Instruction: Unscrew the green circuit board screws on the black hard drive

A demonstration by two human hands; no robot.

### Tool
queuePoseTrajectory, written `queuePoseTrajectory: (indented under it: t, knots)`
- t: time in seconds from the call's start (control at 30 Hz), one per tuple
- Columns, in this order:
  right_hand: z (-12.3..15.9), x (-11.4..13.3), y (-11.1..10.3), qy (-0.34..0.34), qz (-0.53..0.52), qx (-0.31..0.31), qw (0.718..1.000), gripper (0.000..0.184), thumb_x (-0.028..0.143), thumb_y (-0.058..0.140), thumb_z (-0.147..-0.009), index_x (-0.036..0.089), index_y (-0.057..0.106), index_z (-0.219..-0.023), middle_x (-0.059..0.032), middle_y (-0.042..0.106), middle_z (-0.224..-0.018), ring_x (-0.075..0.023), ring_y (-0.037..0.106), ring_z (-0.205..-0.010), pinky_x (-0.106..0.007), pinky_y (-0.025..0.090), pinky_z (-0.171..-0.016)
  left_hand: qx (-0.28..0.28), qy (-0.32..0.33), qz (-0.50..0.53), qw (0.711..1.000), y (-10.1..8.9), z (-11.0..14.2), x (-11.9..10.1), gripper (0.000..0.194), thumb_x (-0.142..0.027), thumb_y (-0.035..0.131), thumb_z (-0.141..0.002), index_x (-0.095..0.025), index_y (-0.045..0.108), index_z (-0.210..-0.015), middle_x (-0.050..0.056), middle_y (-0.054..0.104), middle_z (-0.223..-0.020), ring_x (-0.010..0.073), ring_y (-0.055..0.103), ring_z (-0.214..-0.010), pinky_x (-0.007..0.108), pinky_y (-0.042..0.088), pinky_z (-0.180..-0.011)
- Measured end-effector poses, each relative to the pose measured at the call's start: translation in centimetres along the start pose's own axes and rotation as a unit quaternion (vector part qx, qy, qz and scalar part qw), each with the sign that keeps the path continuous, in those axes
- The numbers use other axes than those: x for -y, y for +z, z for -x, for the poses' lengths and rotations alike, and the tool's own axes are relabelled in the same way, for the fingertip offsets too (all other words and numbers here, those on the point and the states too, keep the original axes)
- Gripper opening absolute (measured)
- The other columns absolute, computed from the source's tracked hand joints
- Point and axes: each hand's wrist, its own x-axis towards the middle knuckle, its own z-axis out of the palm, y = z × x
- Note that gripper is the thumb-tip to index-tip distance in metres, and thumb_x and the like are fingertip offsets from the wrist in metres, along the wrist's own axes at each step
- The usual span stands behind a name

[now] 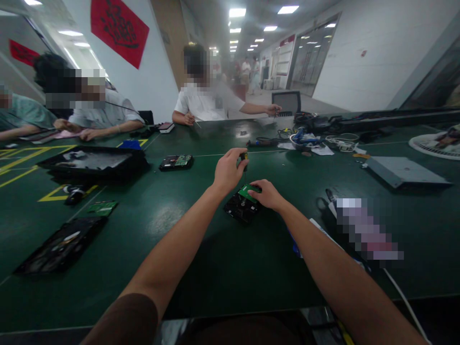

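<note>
A black hard drive (241, 209) with a green circuit board (249, 192) on its far end lies on the dark green table, between my forearms. My left hand (229, 170) is closed around the handle of a small screwdriver (245, 156), dark with a yellow patch. The screwdriver stands upright, its thin shaft pointing down at the board; whether the tip touches a screw is too small to tell. With its fingers on the board's right edge, my right hand (268, 194) grips the hard drive.
At left lie another opened drive (63, 244) with a green board, and a black tray (97, 165). Another hard drive (176, 162) sits farther back. Cables (305, 139), a grey metal box (406, 171) and a fan-like white grille (438, 143) are on the right. Co-workers sit across the table.
</note>
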Motion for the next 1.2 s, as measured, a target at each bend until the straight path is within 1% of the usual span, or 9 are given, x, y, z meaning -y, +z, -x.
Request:
queuePoseTrajectory:
  t: [0.13, 0.23, 0.3, 0.47, 0.67, 0.8, 0.9, 1.03, 1.2]
  knots:
    - [0.0, 0.1, -0.2, 0.004, 0.0, 0.005, 1.0, 0.033, 0.034, 0.07, -0.094, 0.019, 0.076, -0.123, -0.0109, 0.076, -0.123, -0.0261, 0.067, -0.115, -0.038, 0.051, -0.101, -0.015, -0.039, 0.029, 0.999, 0.2, 0.1, -0.1, 0.034, -0.021, 0.08, -0.089, -0.023, 0.062, -0.117, 0.008, 0.075, -0.113, 0.0237, 0.074, -0.101, 0.043, 0.058, -0.097]
    - [-0.1, 0.2, -0.2, 0.017, -0.009, 0.008, 1.0, 0.031, 0.034, 0.071, -0.094, 0.021, 0.078, -0.121, -0.0106, 0.076, -0.123, -0.0269, 0.068, -0.115, -0.039, 0.051, -0.101, -0.025, -0.039, 0.074, 0.996, 0.4, 0.1, -0.1, 0.034, -0.018, 0.081, -0.088, -0.023, 0.059, -0.113, 0.008, 0.074, -0.121, 0.0218, 0.074, -0.104, 0.04, 0.058, -0.096]
    - [-0.1, 0.2, -0.2, 0.02, -0.012, 0.009, 1.0, 0.03, 0.034, 0.072, -0.093, 0.022, 0.078, -0.12, -0.0102, 0.077, -0.122, -0.0271, 0.068, -0.115, -0.039, 0.051, -0.101, -0.024, -0.027, 0.09, 0.995, 0.4, 0.1, -0.1, 0.033, -0.015, 0.078, -0.089, -0.023, 0.059, -0.114, 0.008, 0.073, -0.121, 0.0203, 0.074, -0.105, 0.038, 0.058, -0.096]
    - [-0.3, 0.0, 0.0, 0.007, -0.004, 0.005, 1.0, 0.031, 0.033, 0.071, -0.093, 0.021, 0.078, -0.121, -0.0098, 0.077, -0.121, -0.0265, 0.068, -0.115, -0.039, 0.051, -0.103, -0.009, 0.005, 0.031, 0.999, 0.1, 0.0, -0.3, 0.024, -0.017, 0.074, -0.091, -0.024, 0.069, -0.114, 0.007, 0.068, -0.114, 0.0212, 0.068, -0.105, 0.038, 0.058, -0.095]
    - [-0.3, -0.5, 0.3, 0.013, 0.001, 0.003, 1.0, 0.035, 0.036, 0.071, -0.093, 0.02, 0.076, -0.124, -0.0108, 0.075, -0.124, -0.0256, 0.067, -0.116, -0.038, 0.05, -0.104, -0.012, -0.006, -0.044, 0.999, -0.6, -0.2, 0.0, 0.03, -0.015, 0.069, -0.092, -0.026, 0.074, -0.119, 0.008, 0.061, -0.109, 0.0227, 0.063, -0.097, 0.04, 0.056, -0.092]
    - [-0.2, -0.6, 0.4, 0.021, 0.003, -0.004, 1.0, 0.037, 0.037, 0.071, -0.093, 0.019, 0.075, -0.126, -0.0117, 0.074, -0.125, -0.0252, 0.067, -0.116, -0.038, 0.05, -0.104, -0.003, -0.013, -0.038, 0.999, -0.8, -0.4, -0.1, 0.033, -0.012, 0.067, -0.09, -0.025, 0.074, -0.12, 0.008, 0.063, -0.112, 0.0202, 0.064, -0.089, 0.037, 0.056, -0.089]
    - [-0.2, -0.5, 0.4, 0.021, 0.005, -0.005, 1.0, 0.037, 0.036, 0.071, -0.093, 0.02, 0.075, -0.126, -0.0114, 0.074, -0.124, -0.0254, 0.067, -0.116, -0.038, 0.049, -0.105, -0.005, -0.028, -0.018, 0.999, -0.8, -0.4, -0.3, 0.032, -0.011, 0.069, -0.088, -0.024, 0.074, -0.118, 0.007, 0.065, -0.111, 0.0161, 0.062, -0.077, 0.035, 0.056, -0.088]
    - [-0.1, -0.5, 0.3, 0.02, 0.003, -0.004, 1.0, 0.036, 0.037, 0.072, -0.093, 0.021, 0.075, -0.125, -0.0103, 0.074, -0.125, -0.0261, 0.066, -0.119, -0.039, 0.049, -0.107, -0.016, -0.057, 0.014, 0.998, -0.6, -0.5, -0.3, 0.024, -0.019, 0.073, -0.089, -0.023, 0.075, -0.112, 0.005, 0.069, -0.109, 0.0126, 0.059, -0.068, 0.032, 0.055, -0.08]
    - [-0.1, -0.4, 0.3, 0.024, -0.002, 0.0, 1.0, 0.036, 0.037, 0.07, -0.094, 0.02, 0.075, -0.125, -0.0108, 0.074, -0.124, -0.026, 0.068, -0.115, -0.039, 0.051, -0.103, -0.015, -0.074, 0.071, 0.995, -0.6, -0.7, -0.4, 0.01, -0.032, 0.075, -0.091, -0.023, 0.075, -0.094, 0.001, 0.073, -0.091, 0.0126, 0.058, -0.064, 0.027, 0.051, -0.066]
